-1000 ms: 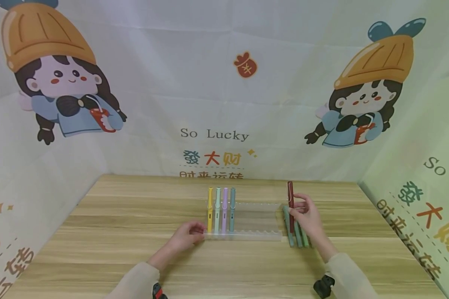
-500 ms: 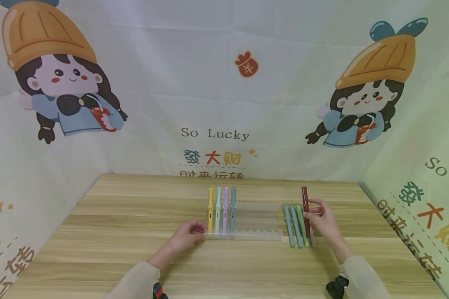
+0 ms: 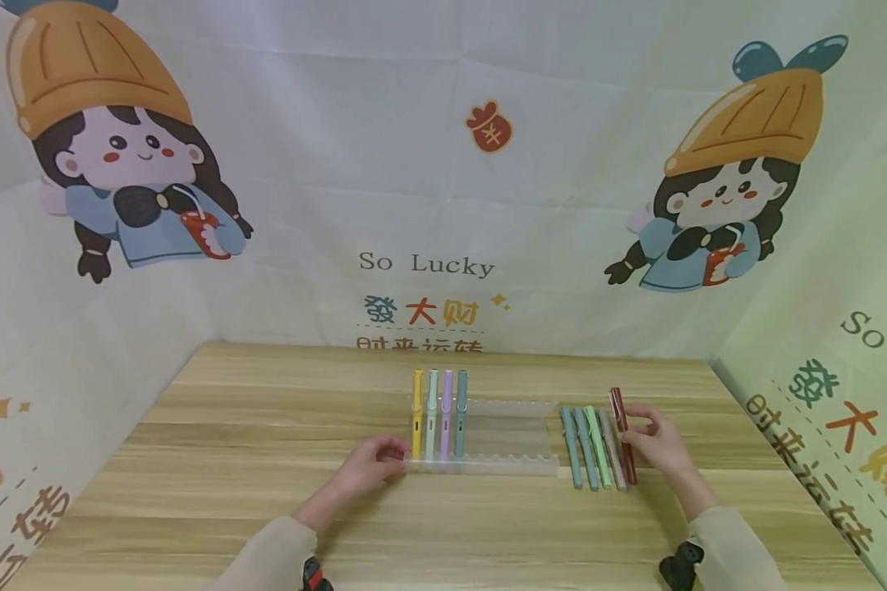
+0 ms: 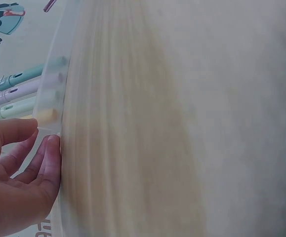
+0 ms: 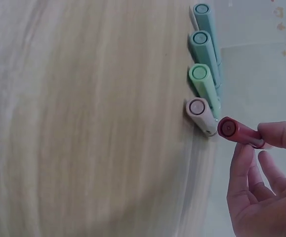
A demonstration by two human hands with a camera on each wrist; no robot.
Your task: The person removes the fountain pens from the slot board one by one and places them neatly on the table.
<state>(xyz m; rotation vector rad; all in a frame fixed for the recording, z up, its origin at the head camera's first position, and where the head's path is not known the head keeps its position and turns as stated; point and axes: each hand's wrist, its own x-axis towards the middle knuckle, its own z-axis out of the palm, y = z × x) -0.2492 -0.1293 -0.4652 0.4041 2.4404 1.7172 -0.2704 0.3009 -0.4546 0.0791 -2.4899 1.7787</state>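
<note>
A clear plastic pen rack [image 3: 506, 468] stands mid-table. In it, side by side, are a yellow pen [image 3: 417, 414], a mint pen [image 3: 432, 414], a lilac pen [image 3: 447, 414] and a blue-grey pen [image 3: 461, 414]. My left hand [image 3: 373, 464] pinches the rack's left end between thumb and fingers. Right of the rack, my right hand [image 3: 658, 439] pinches a dark red pen [image 3: 622, 435], tilted, at the right end of a row of loose pens. The right wrist view shows the red pen's end [image 5: 228, 127] close beside a pinkish-grey pen [image 5: 200, 112].
Left of the pinkish-grey pen lie a light green pen [image 3: 597, 447] and two teal pens [image 3: 572, 447] on the wooden table [image 3: 488, 533]. A printed cloth backdrop [image 3: 429, 164] rises behind and at both sides.
My right hand has moved right with the red pen, from above the loose pens to their right end, and lowered it. The left hand stays at the rack.
</note>
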